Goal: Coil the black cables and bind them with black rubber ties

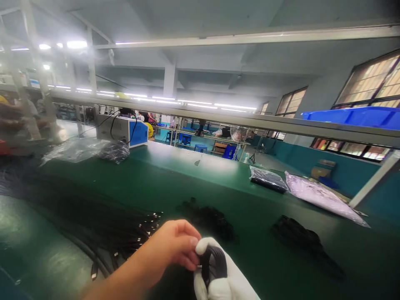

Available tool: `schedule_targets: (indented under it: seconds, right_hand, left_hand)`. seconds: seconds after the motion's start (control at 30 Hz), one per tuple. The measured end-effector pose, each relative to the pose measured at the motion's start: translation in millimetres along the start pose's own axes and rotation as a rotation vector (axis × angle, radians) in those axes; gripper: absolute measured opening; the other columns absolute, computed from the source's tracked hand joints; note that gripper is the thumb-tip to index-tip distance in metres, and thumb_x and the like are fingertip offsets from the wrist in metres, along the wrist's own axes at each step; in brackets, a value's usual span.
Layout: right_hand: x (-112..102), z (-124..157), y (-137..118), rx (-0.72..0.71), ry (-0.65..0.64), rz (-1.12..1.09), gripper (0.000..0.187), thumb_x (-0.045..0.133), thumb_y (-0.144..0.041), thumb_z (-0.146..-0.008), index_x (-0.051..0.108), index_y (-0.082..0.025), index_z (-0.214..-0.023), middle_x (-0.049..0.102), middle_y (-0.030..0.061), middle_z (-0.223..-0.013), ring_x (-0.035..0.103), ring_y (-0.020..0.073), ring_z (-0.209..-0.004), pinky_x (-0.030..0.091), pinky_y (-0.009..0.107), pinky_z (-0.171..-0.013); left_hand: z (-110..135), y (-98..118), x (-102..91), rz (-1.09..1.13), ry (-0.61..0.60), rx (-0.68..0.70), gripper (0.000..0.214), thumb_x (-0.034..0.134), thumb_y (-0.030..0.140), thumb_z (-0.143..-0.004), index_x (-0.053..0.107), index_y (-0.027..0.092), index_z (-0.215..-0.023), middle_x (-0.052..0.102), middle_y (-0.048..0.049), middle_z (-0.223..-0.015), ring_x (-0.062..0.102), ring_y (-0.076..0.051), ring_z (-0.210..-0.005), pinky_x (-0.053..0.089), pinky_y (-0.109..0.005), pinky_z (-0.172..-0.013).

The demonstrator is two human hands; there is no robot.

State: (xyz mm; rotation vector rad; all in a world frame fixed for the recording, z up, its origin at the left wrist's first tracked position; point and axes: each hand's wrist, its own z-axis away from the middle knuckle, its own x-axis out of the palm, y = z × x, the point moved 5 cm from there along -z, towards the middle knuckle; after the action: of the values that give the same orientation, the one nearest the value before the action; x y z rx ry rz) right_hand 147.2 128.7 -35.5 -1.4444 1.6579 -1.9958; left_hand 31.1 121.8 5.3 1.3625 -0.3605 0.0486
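A black cable (219, 261), wound into a small coil, is gripped by my right hand (233, 283), which wears a white glove. My bare left hand (175, 246) is closed at the coil's left side, thumb and fingers pinched together against it. A small shiny bit shows between the two hands, perhaps the cable's end. Left of my forearm spreads a large bundle of loose black cables (93, 212) with metal plug ends. Just beyond my hands lies a dark heap of black cables (209, 216), and another black bunch (304, 239) rests farther right.
The green bench top (150, 179) runs across the view. At its far side are a blue and white machine (125, 129), clear plastic bags (75, 151), a bagged black item (268, 179) and a pinkish bag (323, 198). A blue bin (353, 117) sits on the overhead rail (250, 123).
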Motion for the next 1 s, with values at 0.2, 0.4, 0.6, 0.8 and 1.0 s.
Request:
schedule_targets:
  seconds: [0.2,0.4,0.6,0.8,1.0]
  right_hand:
    - [3.0,9.3,-10.1,0.089,0.143,0.147,0.055,0.081,-0.034,-0.055,0.06,-0.019,-0.103,0.061,0.0008,-0.068,0.051,0.0141,-0.052,0.039,0.024,-0.051]
    - [-10.6,-0.3,19.6,0.199,0.089,-0.107,0.052,0.064,-0.06,-0.077,0.054,-0.017,-0.104,0.065,0.0049,-0.074,0.06,0.0138,-0.052,0.045,0.022,-0.05]
    - [-14.6,-8.8,30.2,0.289,0.272,-0.172,0.054,0.058,-0.066,-0.077,0.057,-0.014,-0.091,0.063,0.0063,-0.075,0.054,0.0103,-0.05,0.044,0.021,-0.048]
    - [-17.5,-2.1,5.1,0.124,0.261,0.268,0.07,0.08,-0.038,-0.06,0.049,-0.018,-0.119,0.056,0.0087,-0.104,0.058,0.0231,-0.09,0.051,0.032,-0.068]
    - [-16.8,-5.0,2.3,0.081,0.185,0.24,0.064,0.074,-0.016,-0.059,0.05,-0.019,-0.117,0.057,0.0084,-0.114,0.054,0.0282,-0.109,0.047,0.041,-0.087]
  left_hand:
    - [10.1,16.1,5.6,-0.565,0.106,0.314,0.037,0.058,0.018,-0.069,0.064,0.023,-0.105,0.063,-0.003,-0.101,0.055,-0.021,-0.095,0.04,-0.034,-0.087]
    - [3.4,18.4,2.9,-0.897,0.136,0.368,0.028,0.054,0.013,-0.071,0.071,0.025,-0.091,0.062,-0.0014,-0.089,0.053,-0.021,-0.087,0.039,-0.031,-0.081]
    - [-11.2,2.4,-14.3,-0.487,-0.188,0.218,0.039,0.064,0.023,-0.072,0.067,0.023,-0.11,0.061,-0.0031,-0.108,0.055,-0.023,-0.104,0.041,-0.03,-0.091]
    - [-14.8,-1.1,-20.0,-0.727,0.213,0.259,0.025,0.054,0.034,-0.08,0.07,0.02,-0.094,0.064,-0.0038,-0.092,0.057,-0.02,-0.088,0.044,-0.028,-0.078]
    - [-11.7,-43.4,-14.1,-0.375,0.156,-0.022,0.019,0.057,0.033,-0.064,0.053,0.017,-0.074,0.052,0.0025,-0.061,0.046,-0.012,-0.053,0.031,-0.02,-0.043]
